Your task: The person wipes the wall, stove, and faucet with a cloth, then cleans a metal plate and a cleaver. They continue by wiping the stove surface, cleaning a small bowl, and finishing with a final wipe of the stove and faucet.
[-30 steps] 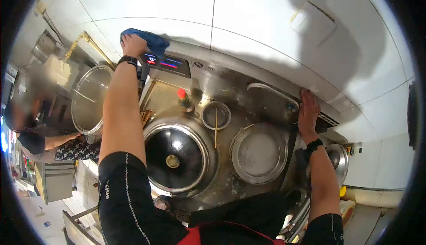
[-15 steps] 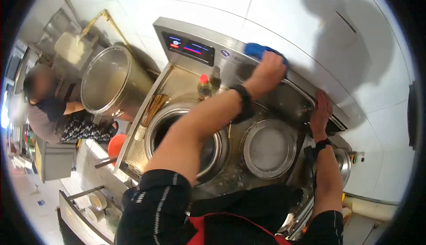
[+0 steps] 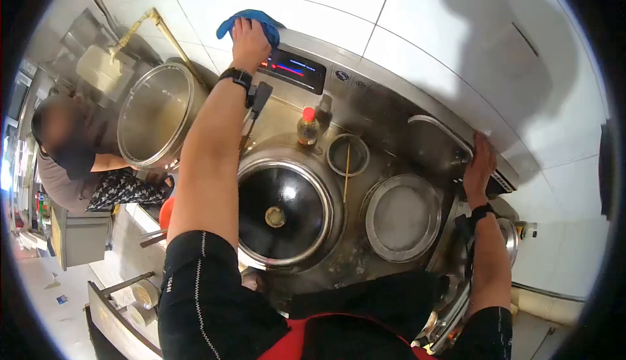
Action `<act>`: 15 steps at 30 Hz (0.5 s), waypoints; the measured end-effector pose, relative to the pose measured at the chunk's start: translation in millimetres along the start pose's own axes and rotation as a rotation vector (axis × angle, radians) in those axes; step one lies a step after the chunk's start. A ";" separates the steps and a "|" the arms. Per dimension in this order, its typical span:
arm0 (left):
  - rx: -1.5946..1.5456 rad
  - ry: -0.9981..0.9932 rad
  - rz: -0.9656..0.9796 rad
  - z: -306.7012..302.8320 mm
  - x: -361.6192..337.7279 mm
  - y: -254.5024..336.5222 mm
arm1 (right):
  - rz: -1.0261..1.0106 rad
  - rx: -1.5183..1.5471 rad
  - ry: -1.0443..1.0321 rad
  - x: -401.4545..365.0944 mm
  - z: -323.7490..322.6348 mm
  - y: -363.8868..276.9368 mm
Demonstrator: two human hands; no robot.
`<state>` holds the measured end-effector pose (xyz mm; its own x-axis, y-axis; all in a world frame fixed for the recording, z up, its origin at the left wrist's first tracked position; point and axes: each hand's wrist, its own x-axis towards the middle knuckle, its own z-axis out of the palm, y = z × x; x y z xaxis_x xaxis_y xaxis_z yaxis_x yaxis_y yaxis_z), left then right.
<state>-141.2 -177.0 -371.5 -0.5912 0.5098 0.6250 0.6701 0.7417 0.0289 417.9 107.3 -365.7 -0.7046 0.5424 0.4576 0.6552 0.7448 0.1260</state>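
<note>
My left hand (image 3: 251, 44) presses a blue cloth (image 3: 266, 20) onto the top left corner of the stove's steel back panel (image 3: 385, 99), beside the lit control display (image 3: 293, 72). Its fingers lie bunched over the cloth. Far to the right, my right hand (image 3: 480, 168) rests against the right end of the panel, fingers stretched out and holding nothing. Close to it is a curved metal spout (image 3: 443, 130). Below my left forearm sits a large pot with a dark lid (image 3: 283, 194).
A red-capped bottle (image 3: 308, 127), a small bowl (image 3: 347, 155) with a chopstick-like stick (image 3: 347, 174) across it, and a round metal pan (image 3: 402, 220) stand on the stovetop. At left is a tall steel pot (image 3: 160, 115), with another person (image 3: 78, 158) beside it.
My left hand has slid the blue cloth leftward along the panel's top, from past the display to the left corner. The dark lid and small bowl now show fully. My right hand stays at the panel.
</note>
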 end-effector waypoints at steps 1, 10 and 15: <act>0.021 0.050 -0.055 6.4 -0.6 2.7 | -0.005 -0.001 -0.001 2.2 -1.5 -1.8; -0.422 -0.311 -0.198 -75.1 -77.9 217.3 | -0.103 0.090 0.089 0.8 -8.2 -5.6; -0.898 0.315 -0.516 -79.3 -78.4 246.7 | -0.091 0.079 0.075 3.7 -10.4 -6.8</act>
<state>106.1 -68.5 -351.6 -0.8402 -0.0029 0.5422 0.5331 0.1787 0.8270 413.6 100.2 -355.7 -0.7360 0.4426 0.5122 0.5638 0.8196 0.1019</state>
